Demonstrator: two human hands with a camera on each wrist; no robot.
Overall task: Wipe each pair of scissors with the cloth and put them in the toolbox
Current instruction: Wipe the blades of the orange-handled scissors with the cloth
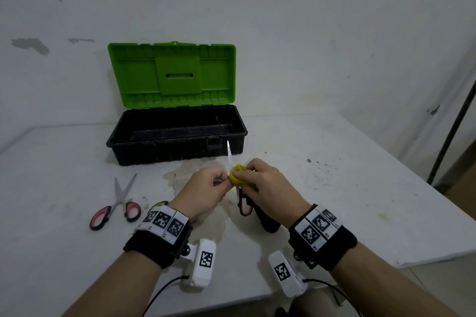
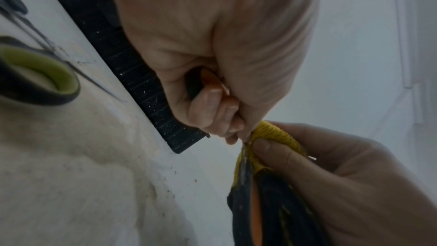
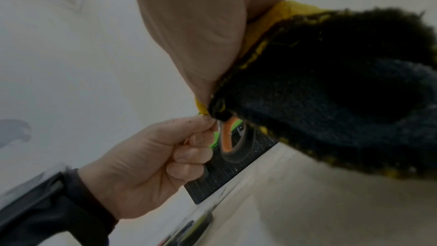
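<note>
Head view: my left grip (image 1: 206, 189) clenches the orange-handled scissors (image 1: 229, 154) above the bench (image 1: 334, 188) before the open toolbox (image 1: 177, 134), right grip (image 1: 265, 188) pinching the cloth (image 1: 238, 175) on the blade; left wrist: I keep the fold tight at the pivot; right wrist: I'd stroke tipward.

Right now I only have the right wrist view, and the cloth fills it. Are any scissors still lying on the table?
Observer: Yes. Red-handled scissors lie on the table, blades apart, to the left of the left hand.
Operator: Any others?
Observer: A green-handled pair lies by that hand's wrist.
Operator: Is the toolbox ready?
Observer: Its green lid stands open.
</note>
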